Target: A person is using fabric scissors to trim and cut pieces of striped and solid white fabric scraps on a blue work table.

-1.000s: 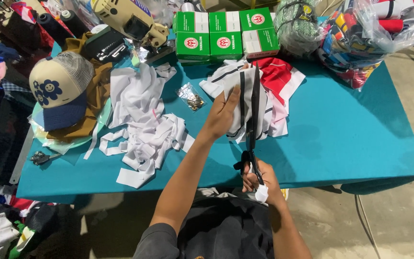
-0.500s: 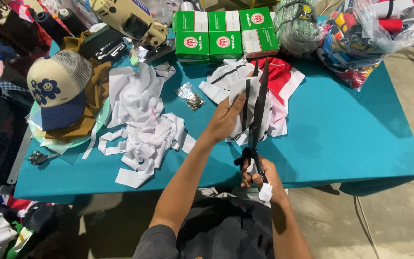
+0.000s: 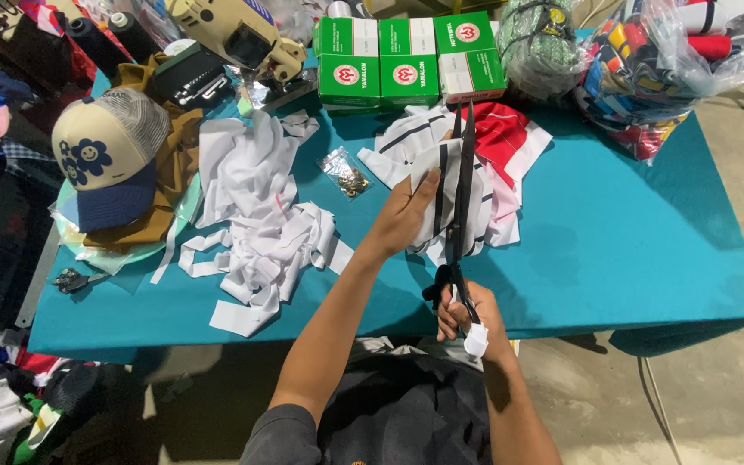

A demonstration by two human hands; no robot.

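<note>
Head view: near the frame's centre the left hand (image 3: 402, 215) pinches a white cloth piece with black stripes (image 3: 437, 185), holding it taut and raised so the blades can run along it. The right hand (image 3: 468, 317), lower centre, has its grip closed through the handles of long black scissors (image 3: 461, 194), blades nearly shut. White scraps (image 3: 256, 232) pile left on the teal desk (image 3: 630, 250).
</note>
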